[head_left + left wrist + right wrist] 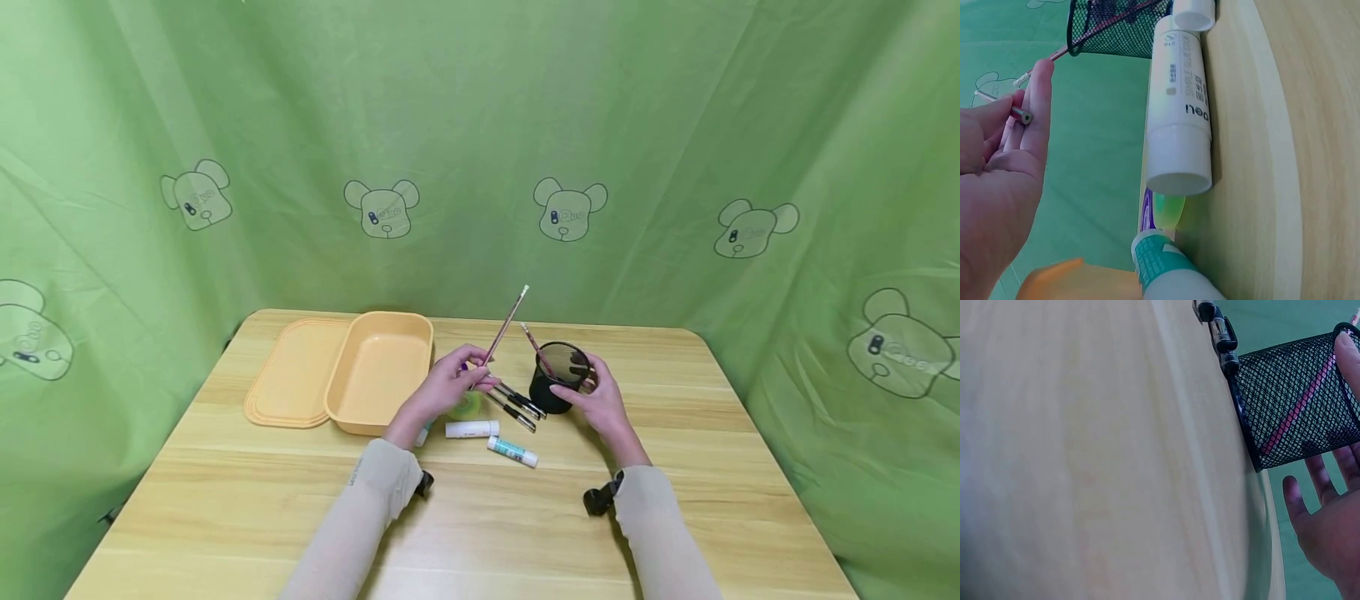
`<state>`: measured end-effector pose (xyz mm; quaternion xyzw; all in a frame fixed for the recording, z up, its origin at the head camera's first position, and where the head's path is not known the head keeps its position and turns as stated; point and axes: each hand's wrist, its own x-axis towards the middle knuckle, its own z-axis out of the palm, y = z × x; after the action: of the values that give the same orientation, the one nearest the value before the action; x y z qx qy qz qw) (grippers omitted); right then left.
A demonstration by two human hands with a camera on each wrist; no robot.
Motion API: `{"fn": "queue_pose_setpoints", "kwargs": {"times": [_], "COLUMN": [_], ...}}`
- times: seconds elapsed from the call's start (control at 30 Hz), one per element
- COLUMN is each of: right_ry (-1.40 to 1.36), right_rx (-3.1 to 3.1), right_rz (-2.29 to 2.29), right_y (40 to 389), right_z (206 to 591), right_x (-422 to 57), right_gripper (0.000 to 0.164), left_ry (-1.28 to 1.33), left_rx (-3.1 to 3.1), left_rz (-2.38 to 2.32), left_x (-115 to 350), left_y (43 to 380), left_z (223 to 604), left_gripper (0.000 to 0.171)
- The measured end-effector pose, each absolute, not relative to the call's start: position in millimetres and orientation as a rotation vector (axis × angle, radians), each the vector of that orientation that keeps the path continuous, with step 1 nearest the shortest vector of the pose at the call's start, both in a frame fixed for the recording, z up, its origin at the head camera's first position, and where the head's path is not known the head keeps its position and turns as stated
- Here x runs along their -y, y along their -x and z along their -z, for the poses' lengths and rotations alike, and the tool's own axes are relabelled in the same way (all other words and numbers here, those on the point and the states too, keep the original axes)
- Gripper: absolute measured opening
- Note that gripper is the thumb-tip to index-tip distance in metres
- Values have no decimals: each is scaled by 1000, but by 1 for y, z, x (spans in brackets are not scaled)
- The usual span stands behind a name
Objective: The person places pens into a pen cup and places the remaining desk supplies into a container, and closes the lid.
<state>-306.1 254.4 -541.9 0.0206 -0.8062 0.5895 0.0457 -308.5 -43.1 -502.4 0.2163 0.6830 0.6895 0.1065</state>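
My left hand [448, 385] pinches a pencil [508, 325] between thumb and fingers, its white-tipped end pointing up. A black mesh pen cup [550, 393] stands upright on the table, with my right hand [603, 407] gripping its right side, thumb at the front. Inside the cup leans another pencil [532, 340], also visible through the mesh [1297, 412]. Several black-capped pens [519, 414] lie between the left hand and the cup. Nearer to me are a white glue stick [471, 429] and a teal-and-white glue stick [513, 452]. Another teal glue stick [1169, 262] is partly hidden by my left wrist.
An orange plastic box [352, 404] sits at the left, its lid [294, 375] lying flat beside it. A yellow-green round object [467, 407] lies partly under the left hand. Green curtain [480, 108] encloses the wooden table [517, 533] at the back and sides.
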Motion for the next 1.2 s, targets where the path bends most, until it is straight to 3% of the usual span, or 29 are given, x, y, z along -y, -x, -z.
{"fn": "queue_pose_setpoints", "kwargs": {"times": [0.6,0.9,1.2], "right_ry": [-59,-59,-46], "right_rx": [2487,2480,2475], "right_rz": [-1787,-1811,-1806], "right_y": [306,305,307], "right_z": [541,541,541], "right_x": [-254,-254,-255], "right_gripper": [89,91,90], "left_ry": [-643,-573,-469], "left_rx": [-1928,-1880,-1907], "left_rz": [-2105,-2148,-2189], "left_x": [41,37,37], "left_y": [311,310,312], "left_z": [503,497,499], "left_gripper": [32,52,40]}}
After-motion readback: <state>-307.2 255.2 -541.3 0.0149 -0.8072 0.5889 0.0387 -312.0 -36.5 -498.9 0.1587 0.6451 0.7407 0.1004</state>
